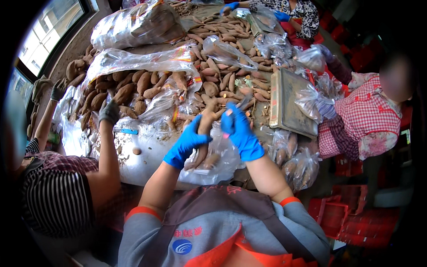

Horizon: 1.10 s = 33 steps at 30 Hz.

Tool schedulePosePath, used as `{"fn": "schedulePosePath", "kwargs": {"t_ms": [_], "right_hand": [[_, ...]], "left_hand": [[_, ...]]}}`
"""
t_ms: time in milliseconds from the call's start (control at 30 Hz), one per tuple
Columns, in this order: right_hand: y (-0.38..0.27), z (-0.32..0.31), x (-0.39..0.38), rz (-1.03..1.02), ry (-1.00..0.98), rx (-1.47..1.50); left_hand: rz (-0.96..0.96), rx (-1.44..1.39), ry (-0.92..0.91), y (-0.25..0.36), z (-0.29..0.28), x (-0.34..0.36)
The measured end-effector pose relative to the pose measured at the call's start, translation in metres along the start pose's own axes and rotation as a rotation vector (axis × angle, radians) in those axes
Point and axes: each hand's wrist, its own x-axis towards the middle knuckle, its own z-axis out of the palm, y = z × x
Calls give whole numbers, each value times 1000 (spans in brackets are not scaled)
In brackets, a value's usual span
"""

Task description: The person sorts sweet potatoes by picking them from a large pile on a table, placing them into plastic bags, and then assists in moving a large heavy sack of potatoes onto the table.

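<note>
Left hand (187, 141): wrapped round a sweet potato (206, 123)
Right hand (243, 132): curled on a knife (245, 102) (blurred) — right of the sweet potato

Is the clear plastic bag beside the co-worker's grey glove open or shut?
Open: the clear plastic bag is spread back, exposing brown sweet potatoes.

Daylight is being let in through a dark-framed window (49, 35) at the upper left, and a pale building (60, 18) is being shown beyond its glass. Lower down that side, a second pane (18, 82) is being lit as well. The middle of the room is being taken up by a broad, pale worktable (147, 165) — its surface is being dulled by dirt. At the lower right, red plastic crates (351, 218) are being kept on the dark floor (331, 175) — the far right is being lost in shadow.
</note>
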Motion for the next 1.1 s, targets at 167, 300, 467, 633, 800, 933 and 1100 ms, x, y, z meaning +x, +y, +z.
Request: {"fn": "schedulePosePath", "kwargs": {"t_ms": [167,300,467,633,800,933,1100], "right_hand": [[-31,-104,29,-319,550,-1189],[-8,-56,8,-475,73,-259],[17,23,-18,-642,62,-1668],[27,14,-23,-718,-39,-1756],[9,9,-27,-753,-358,-1784],[24,12,-37,-544,-656,-1802],[2,4,-34,-559,-458,-1273]], "left_hand": [[-80,-903,171,-5,-23,39],[-68,-1183,203,-12,-30,49],[-25,-1018,381,-5,-20,42],[-52,-889,423,-15,-16,38],[-277,-890,248,-9,-12,23],[-396,-953,40,-13,-2,18],[-165,-1074,-82,-3,-6,28]]}}
